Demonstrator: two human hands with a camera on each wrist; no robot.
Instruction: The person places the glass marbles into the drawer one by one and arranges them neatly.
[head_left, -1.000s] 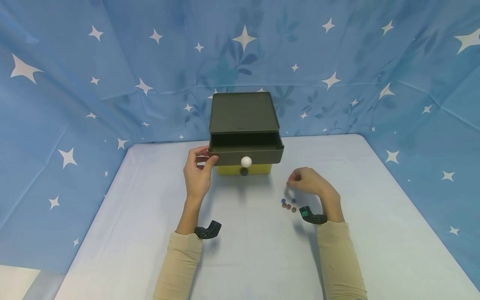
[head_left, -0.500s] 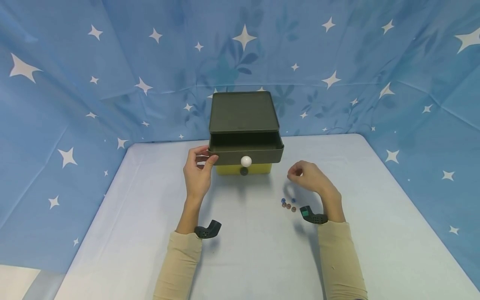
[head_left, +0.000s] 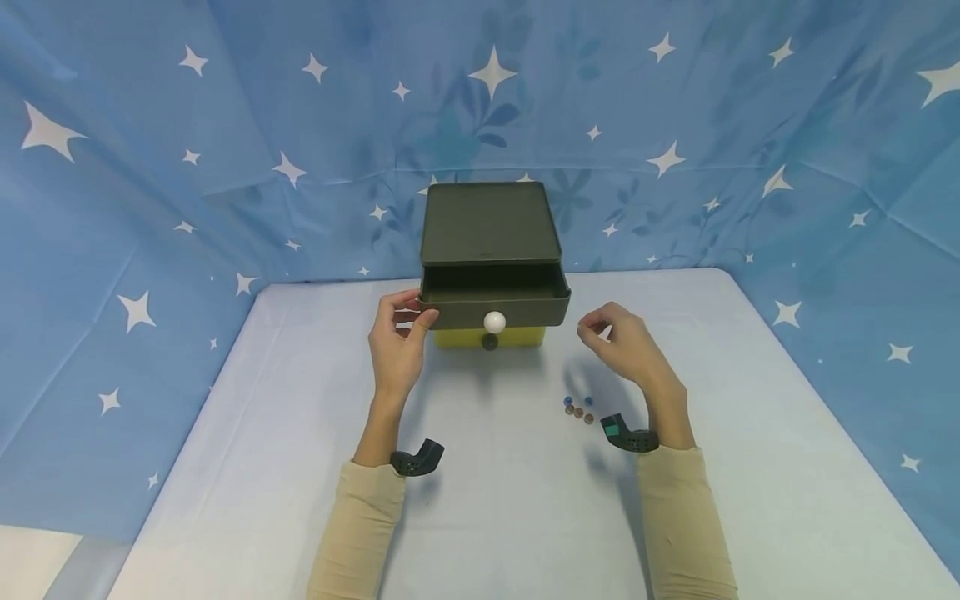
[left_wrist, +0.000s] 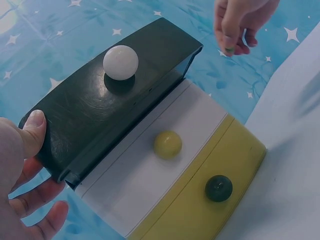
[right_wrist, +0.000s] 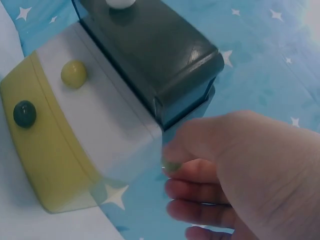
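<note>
A small cabinet has a dark green top [head_left: 491, 221] and its top drawer [head_left: 461, 314], with a white knob [head_left: 494, 322], pulled out. My left hand [head_left: 396, 354] grips the left end of that drawer, thumb [left_wrist: 36, 127] on the front and fingers spread at the side and below. To the right of the cabinet, my right hand [head_left: 628, 343] is raised over the table. Between its thumb and index finger it pinches a small green marble [right_wrist: 172, 166], mostly hidden by the fingers. Several blue and brown marbles [head_left: 578, 412] lie on the table below that hand.
Under the open drawer are a white drawer [left_wrist: 135, 155] with a yellow knob [left_wrist: 167, 145] and a yellow drawer [left_wrist: 240, 160] with a dark green knob [left_wrist: 219, 188], both closed. A blue star-patterned curtain [head_left: 337, 217] stands behind the white table [head_left: 480, 517].
My right hand has risen and moved forward, away from the loose marbles and up to about the drawer's level in the head view. My left hand keeps its place on the drawer.
</note>
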